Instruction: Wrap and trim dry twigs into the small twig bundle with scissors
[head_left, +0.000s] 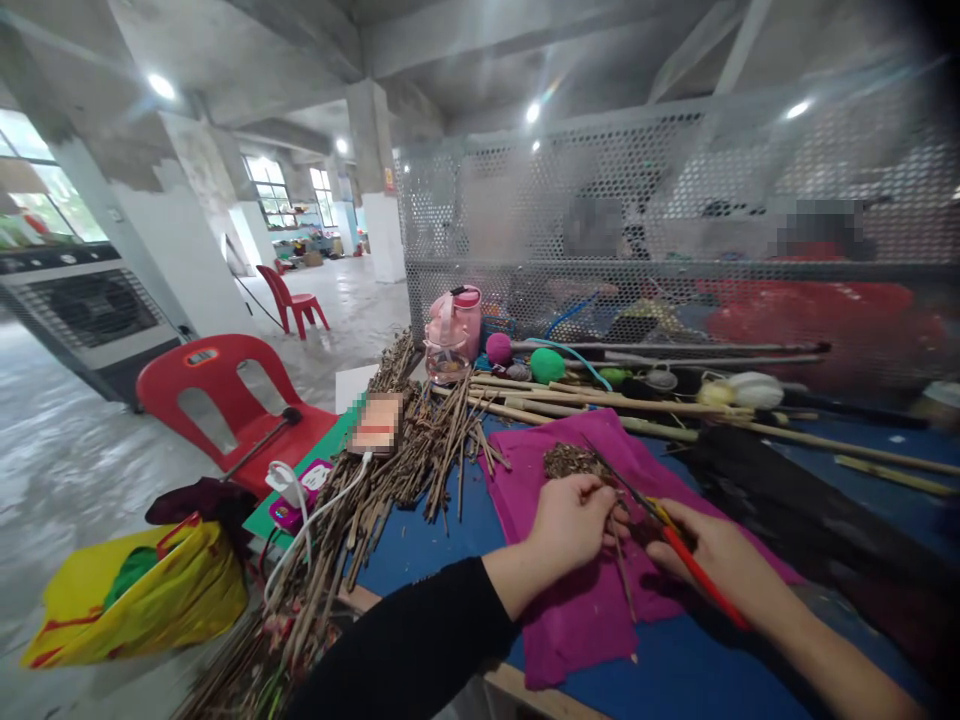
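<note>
A magenta cloth (577, 625) lies on the blue tabletop (416, 555), with a small heap of brown plant bits (574, 460) near its far edge. Over the cloth, my left hand (574, 525) pinches a thin brown stem (624, 575) that points down toward me. My right hand (712, 555) is closed round scissors (701, 570) with red and yellow handles. Their dark blades reach past my left fingertips toward the heap. Whether the blades touch the stem is hard to tell.
Dry stalks (397, 470) pile up left of the cloth, beside a phone (377, 422) and a purple power socket (300, 495). Bamboo poles (637, 400), yarn balls (547, 364) and a pink bottle (465, 320) stand or lie behind. Dark fabric (787, 500) is at right; a mesh screen (525, 220) rises beyond.
</note>
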